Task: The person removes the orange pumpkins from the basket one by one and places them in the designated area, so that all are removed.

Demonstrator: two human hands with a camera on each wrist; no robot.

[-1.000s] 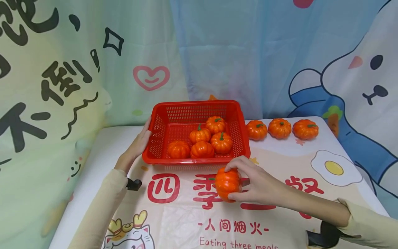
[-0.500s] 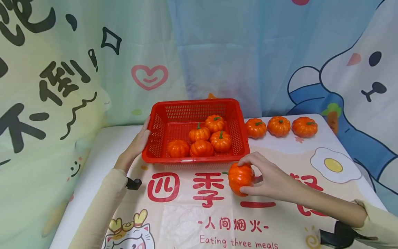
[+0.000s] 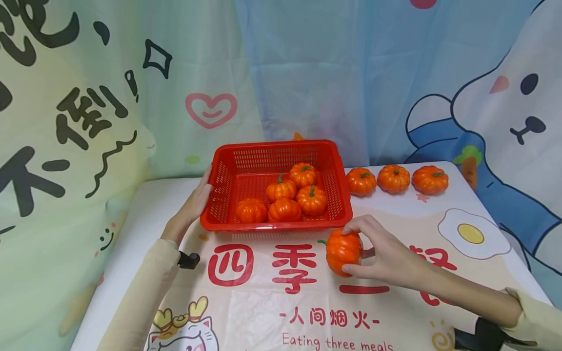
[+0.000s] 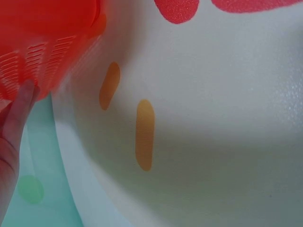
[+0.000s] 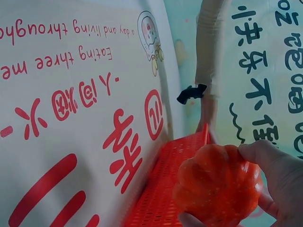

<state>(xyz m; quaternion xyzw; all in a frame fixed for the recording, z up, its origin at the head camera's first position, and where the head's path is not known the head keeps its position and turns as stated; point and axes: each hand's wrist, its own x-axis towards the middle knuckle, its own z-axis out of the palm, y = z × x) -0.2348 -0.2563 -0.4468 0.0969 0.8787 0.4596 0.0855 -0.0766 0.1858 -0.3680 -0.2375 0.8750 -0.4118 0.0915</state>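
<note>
My right hand (image 3: 377, 251) grips a small orange pumpkin (image 3: 343, 252) between thumb and fingers, in front of the basket's near right corner. Its green stem points left. In the right wrist view the ribbed pumpkin (image 5: 218, 184) fills the lower right, with the thumb on its edge. My left hand (image 3: 196, 201) lies with straight fingers along the left side of a red plastic basket (image 3: 276, 226). The left wrist view has those fingers (image 4: 21, 106) against the slotted wall. Inside the basket sit several pumpkins (image 3: 284, 210), grouped toward the front and right.
Three more pumpkins (image 3: 393, 179) stand in a row on the table right of the basket. A printed cloth (image 3: 263, 312) with red lettering covers the table. Behind it hangs a cartoon curtain (image 3: 307, 73), close to the table's back edge.
My right hand has moved right with the pumpkin, mostly in the first half second, and only slightly since. The left hand and basket keep their places.
</note>
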